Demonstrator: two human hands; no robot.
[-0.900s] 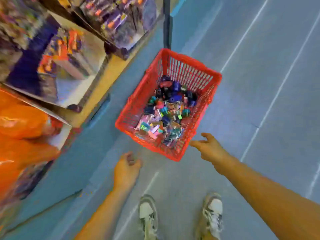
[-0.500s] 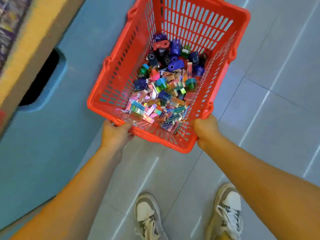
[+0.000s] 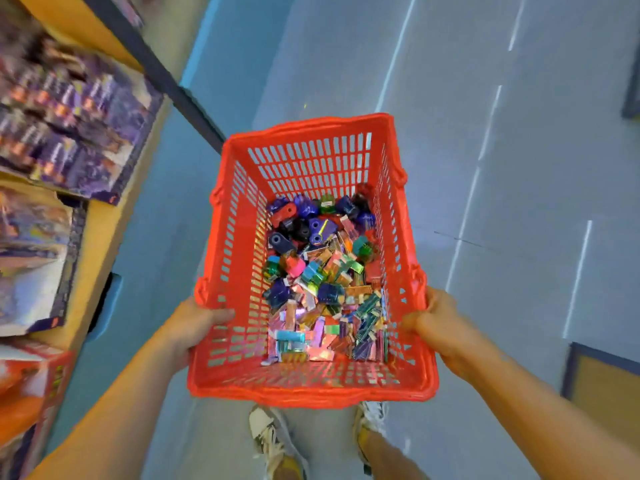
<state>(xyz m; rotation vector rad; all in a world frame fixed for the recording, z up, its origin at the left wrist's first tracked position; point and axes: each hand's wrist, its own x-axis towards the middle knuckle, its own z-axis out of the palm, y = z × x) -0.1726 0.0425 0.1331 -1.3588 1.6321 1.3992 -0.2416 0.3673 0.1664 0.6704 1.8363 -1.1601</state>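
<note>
The left hand (image 3: 194,327) grips the left side rim of the red basket (image 3: 311,393). Its thumb (image 3: 221,315) lies over the rim against the inner wall, and its other fingers are hidden beneath. The right hand (image 3: 440,323) grips the right side rim, with its fingers (image 3: 412,322) curled together round the rim edge. Both grips sit towards the near corners.

The basket hangs between the two hands, in front of the body and above the shoes (image 3: 273,441), over the grey floor (image 3: 485,168). Its walls are slotted lattice.

Contents cover the bottom only:
- Flat foil packets (image 3: 329,323) are heaped at the near end.
- Blocky plastic pieces (image 3: 311,220) in blue, purple, red and green lie at the far end.

Print on the packets is too small to read.

A yellow shelf (image 3: 104,237) on the left carries purple boxes (image 3: 69,133). Their lettering is blurred and illegible.
</note>
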